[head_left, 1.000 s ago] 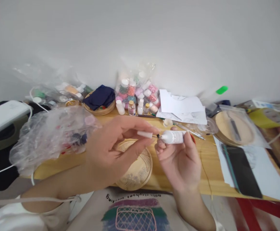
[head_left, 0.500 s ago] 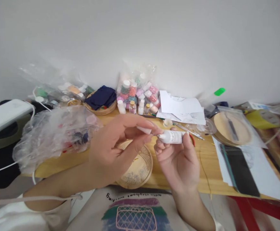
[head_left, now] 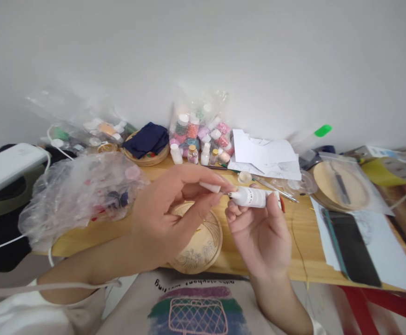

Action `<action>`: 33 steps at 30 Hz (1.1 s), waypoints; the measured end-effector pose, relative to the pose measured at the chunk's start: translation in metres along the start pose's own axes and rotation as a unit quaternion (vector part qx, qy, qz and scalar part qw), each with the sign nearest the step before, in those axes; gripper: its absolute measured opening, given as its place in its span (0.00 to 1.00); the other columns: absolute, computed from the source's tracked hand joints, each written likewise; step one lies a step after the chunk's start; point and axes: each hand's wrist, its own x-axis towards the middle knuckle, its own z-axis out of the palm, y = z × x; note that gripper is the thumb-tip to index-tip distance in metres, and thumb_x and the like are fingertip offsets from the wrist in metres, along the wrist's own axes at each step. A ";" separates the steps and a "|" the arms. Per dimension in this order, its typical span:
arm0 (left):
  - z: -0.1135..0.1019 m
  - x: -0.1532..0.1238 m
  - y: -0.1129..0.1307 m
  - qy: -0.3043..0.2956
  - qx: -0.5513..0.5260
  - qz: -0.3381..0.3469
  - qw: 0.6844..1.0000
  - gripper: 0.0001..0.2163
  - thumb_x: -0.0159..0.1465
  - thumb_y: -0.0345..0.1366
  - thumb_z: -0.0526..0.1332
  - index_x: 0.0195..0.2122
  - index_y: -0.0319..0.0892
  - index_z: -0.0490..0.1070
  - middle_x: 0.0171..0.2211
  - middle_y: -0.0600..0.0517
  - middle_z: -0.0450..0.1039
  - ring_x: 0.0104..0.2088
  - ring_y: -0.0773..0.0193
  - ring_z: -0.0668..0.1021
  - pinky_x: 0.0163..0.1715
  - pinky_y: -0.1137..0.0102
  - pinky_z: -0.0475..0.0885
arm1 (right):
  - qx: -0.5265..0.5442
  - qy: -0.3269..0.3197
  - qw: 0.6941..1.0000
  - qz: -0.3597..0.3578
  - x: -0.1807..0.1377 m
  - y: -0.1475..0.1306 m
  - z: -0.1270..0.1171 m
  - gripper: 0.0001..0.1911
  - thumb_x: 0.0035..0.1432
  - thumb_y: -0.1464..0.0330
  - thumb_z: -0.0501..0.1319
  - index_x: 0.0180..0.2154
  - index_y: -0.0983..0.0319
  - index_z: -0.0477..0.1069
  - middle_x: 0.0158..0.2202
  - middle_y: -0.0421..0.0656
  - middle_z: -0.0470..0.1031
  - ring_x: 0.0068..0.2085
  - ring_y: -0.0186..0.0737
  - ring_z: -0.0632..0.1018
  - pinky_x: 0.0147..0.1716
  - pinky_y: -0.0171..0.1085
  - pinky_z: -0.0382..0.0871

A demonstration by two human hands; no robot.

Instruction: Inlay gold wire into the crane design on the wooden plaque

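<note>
We note both hands raised above the near edge of the wooden table (head_left: pixel 94 238), close together at the middle of the view. The right hand (head_left: pixel 262 235) wraps its fingers around a small white tube (head_left: pixel 254 198), which lies level with its nozzle pointing left, held in the air and not touching the table. The left hand (head_left: pixel 164 218) pinches a slim white cap (head_left: pixel 210 187) between thumb and fingertips; the cap's end sits just beside the nozzle, and we cannot tell whether they touch. Directly under the hands lies a round wooden disc (head_left: pixel 204 244) with a wave pattern, partly hidden by the left palm. To the left a crumpled clear plastic bag (head_left: pixel 77 195) spreads over the table. Behind the hands stand small bottles (head_left: pixel 192 154) in front of a bag of bead jars (head_left: pixel 199 128), and beside them a dark blue cloth (head_left: pixel 147 139) rests in a wooden ring. White paper sheets (head_left: pixel 263 156) lie behind the tube. Farther right we see a round wooden hoop (head_left: pixel 338 190) under plastic and a black tablet (head_left: pixel 351 242) on paper. A white box (head_left: pixel 7 165) sits at the far left.
</note>
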 end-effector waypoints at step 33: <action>-0.064 0.035 -0.126 -0.129 0.268 -0.037 0.954 0.07 0.59 0.40 0.70 0.37 0.47 0.80 0.36 0.53 0.78 0.42 0.55 0.74 0.56 0.58 0.66 | -0.699 -0.050 0.712 -0.033 0.056 0.010 -0.059 0.13 0.62 0.64 0.61 0.47 0.60 0.75 0.45 0.46 0.80 0.43 0.43 0.79 0.43 0.40 0.73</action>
